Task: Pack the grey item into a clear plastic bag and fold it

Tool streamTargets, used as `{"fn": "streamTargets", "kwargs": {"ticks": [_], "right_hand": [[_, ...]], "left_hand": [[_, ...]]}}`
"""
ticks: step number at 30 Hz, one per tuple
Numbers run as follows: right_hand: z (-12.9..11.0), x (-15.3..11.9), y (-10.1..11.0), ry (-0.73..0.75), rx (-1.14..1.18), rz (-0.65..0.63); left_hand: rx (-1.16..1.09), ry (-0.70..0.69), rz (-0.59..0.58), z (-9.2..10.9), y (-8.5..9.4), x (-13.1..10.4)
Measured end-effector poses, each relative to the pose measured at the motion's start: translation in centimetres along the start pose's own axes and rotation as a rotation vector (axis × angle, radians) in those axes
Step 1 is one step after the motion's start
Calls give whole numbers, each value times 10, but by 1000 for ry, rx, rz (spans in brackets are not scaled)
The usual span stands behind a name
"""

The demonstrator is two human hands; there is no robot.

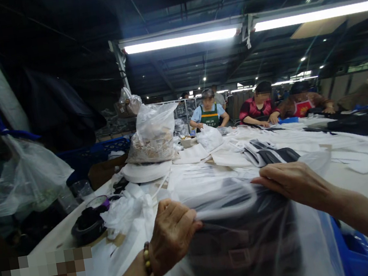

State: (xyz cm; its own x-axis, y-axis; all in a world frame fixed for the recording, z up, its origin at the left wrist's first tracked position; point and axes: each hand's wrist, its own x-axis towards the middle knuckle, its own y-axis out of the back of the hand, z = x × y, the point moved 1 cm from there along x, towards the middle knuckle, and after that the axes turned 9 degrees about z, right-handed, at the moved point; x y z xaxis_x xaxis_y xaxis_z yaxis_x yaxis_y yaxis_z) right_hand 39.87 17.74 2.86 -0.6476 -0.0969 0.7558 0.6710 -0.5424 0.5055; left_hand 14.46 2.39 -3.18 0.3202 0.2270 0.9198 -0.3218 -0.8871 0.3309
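In front of me stands a dark bag with a pale curved handle, seen hazily through the clear plastic bag around it. My left hand, wearing a beaded bracelet, is closed on the plastic at the upper left of the dark bag. On the upper right, my right hand pinches the plastic between thumb and fingers. The lower part of the dark bag runs out of the picture.
A filled plastic sack stands on the table at the back left. Nearer lie a black round holder and crumpled white wrapping. Dark padded pieces lie ahead. A blue crate is at lower right. Several people work across the table.
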Motion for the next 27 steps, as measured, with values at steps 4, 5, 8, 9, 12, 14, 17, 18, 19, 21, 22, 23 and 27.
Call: {"fn": "streamTargets", "kwargs": {"ticks": [4, 5, 8, 9, 12, 14, 17, 18, 19, 21, 22, 23, 27], "right_hand": [[-1, 6, -4, 21, -27, 6], [-1, 6, -5, 16, -40, 9], [3, 1, -4, -20, -66, 5], [3, -1, -3, -32, -65, -1], [2, -2, -1, -29, -52, -6], [0, 2, -2, -3, -44, 6], [-1, 6, -4, 4, -45, 29], [0, 7, -4, -3, -44, 35], [0, 7, -4, -9, -44, 41], [1, 5, -3, -13, -32, 38], [0, 4, -2, -10, -21, 34], [0, 4, -1, -9, -9, 25], [1, -1, 1, -32, 48, 3]], "left_hand": [[74, -25, 40, 3, -2, -9], [107, -56, 23, 4, -2, -8], [174, -135, -35, 9, -4, -4], [188, -137, -47, 10, -6, -5], [260, -113, -52, 13, -14, -11], [300, -96, -67, 13, -18, -13], [283, -54, -112, 14, -17, -8], [271, -59, -117, 15, -15, -5], [261, -70, -118, 17, -13, -2], [212, -88, -126, 17, -10, 3], [172, -76, -124, 15, -8, 5], [141, -49, -112, 12, -7, 7], [206, 78, -121, -12, -4, 24]]}}
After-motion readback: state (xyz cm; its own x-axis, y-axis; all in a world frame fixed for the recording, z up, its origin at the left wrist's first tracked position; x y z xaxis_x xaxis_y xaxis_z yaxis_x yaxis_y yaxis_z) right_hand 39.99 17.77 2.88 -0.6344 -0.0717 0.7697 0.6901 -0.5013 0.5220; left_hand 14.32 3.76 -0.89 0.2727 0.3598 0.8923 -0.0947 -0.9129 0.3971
